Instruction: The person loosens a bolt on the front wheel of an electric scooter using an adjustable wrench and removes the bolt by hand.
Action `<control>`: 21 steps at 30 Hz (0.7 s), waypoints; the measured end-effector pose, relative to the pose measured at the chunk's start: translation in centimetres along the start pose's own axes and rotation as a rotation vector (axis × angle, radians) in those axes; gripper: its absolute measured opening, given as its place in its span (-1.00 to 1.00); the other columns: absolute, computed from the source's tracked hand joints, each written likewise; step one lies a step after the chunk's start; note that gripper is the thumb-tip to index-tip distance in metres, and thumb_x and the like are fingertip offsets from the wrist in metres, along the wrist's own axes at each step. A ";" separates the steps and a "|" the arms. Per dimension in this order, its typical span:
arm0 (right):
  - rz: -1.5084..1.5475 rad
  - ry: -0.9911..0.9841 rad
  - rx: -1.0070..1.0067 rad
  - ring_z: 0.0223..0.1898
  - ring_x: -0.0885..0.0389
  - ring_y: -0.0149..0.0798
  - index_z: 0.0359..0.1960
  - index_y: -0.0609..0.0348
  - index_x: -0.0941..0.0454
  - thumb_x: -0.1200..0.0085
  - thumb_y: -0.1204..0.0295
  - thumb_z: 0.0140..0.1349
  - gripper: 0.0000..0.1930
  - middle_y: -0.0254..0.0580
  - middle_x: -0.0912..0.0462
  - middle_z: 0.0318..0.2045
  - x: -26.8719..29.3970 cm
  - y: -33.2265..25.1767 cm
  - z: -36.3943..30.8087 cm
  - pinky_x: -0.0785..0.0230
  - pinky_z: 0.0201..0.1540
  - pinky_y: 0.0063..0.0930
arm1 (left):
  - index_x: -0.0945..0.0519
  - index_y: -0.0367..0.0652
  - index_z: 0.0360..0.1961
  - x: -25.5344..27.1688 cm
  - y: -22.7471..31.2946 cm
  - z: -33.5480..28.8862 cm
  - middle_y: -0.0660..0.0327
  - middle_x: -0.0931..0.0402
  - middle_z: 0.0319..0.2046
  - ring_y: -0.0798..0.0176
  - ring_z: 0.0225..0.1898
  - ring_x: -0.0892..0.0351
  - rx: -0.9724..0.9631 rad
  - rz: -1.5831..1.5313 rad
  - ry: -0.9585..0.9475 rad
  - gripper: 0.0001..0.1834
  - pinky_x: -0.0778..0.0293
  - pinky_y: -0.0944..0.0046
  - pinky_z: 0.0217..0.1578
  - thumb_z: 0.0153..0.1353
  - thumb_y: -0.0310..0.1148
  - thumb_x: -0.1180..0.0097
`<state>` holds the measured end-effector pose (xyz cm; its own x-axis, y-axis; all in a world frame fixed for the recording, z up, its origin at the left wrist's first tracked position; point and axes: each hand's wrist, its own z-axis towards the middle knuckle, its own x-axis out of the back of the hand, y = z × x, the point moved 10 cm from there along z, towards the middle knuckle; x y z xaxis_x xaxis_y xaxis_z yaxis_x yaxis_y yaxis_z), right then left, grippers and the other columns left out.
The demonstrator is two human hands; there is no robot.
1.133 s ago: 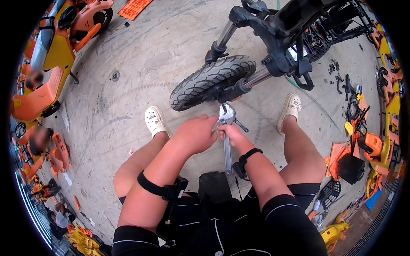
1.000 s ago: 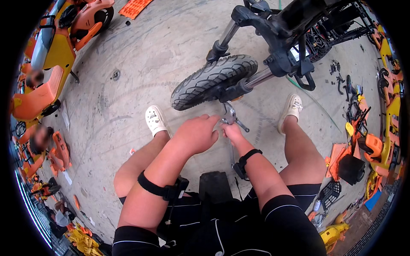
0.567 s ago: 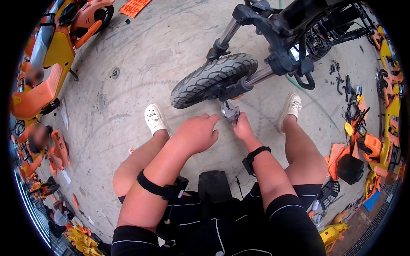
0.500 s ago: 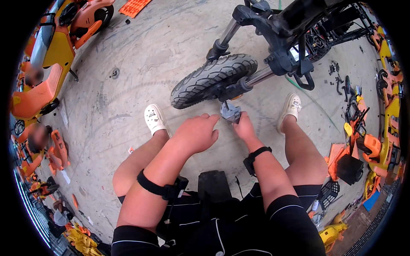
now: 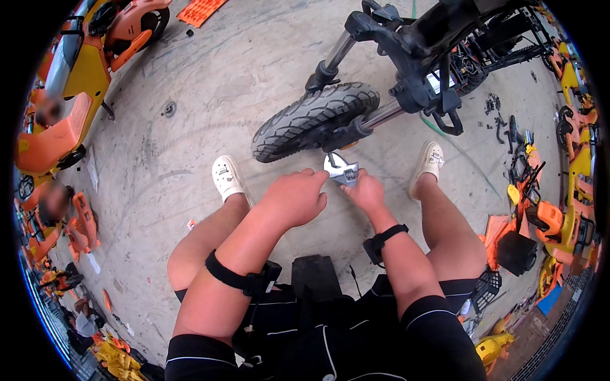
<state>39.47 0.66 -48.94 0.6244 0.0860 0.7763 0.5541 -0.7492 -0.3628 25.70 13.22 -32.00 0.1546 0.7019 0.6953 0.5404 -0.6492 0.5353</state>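
In my right hand is a silver adjustable wrench, its head up and the jaws toward the front wheel. The fingers wrap round the wrench just below the head, and most of its handle is hidden. My left hand is close beside it, back up, with the thumb and forefinger apart. Its forefinger reaches the edge of the wrench head; whether it touches cannot be made out. Just beyond the wrench stands a black tyre between the fork legs of a stripped motorbike.
Orange and yellow scooters line the left side. Loose parts, orange panels and a black box lie on the floor at right. A green hose runs past my right foot. My white clogs flank the work.
The wrench has turned in my right hand, so its bright flat side and adjusting screw now show. My left hand has moved only slightly.
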 end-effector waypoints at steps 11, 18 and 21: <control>0.305 0.106 0.057 -0.19 -0.72 0.21 -0.05 0.37 -0.42 -0.23 0.39 0.23 -0.63 0.25 -0.70 -0.25 -1.5 -0.4 -0.6 -0.54 -0.16 -0.01 | -0.51 -0.11 0.22 0.7 0.4 -0.1 -0.06 -0.61 -0.02 -0.18 -0.01 -0.62 -0.045 -0.015 0.087 -0.52 -0.55 -0.07 0.02 0.31 -0.21 -0.15; 0.902 -0.424 -0.522 -0.62 -0.52 -0.20 -0.34 0.28 -0.58 -0.12 0.48 0.17 -0.89 -0.16 -0.55 -0.58 -8.4 0.9 -0.5 -0.26 -0.65 -0.20 | -0.49 -0.13 0.25 1.7 -0.3 -0.6 -0.09 -0.59 0.05 -0.20 0.06 -0.60 -0.011 -0.047 0.092 -0.51 -0.53 -0.06 0.09 0.33 -0.21 -0.13; 0.691 -0.324 -0.461 -0.41 -0.69 0.03 -0.32 0.31 -0.60 -0.07 0.42 0.22 -0.82 0.08 -0.66 -0.45 -8.3 1.0 0.2 -0.47 -0.43 -0.10 | -0.48 -0.12 0.26 1.5 0.1 -0.6 -0.08 -0.59 0.07 -0.20 0.07 -0.59 -0.004 -0.014 0.051 -0.51 -0.53 -0.06 0.09 0.34 -0.21 -0.12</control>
<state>35.01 -0.70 -55.85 0.9008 -0.3536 0.2518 -0.2365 -0.8862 -0.3985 25.51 14.08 -30.61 0.1047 0.6952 0.7111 0.5392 -0.6405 0.5468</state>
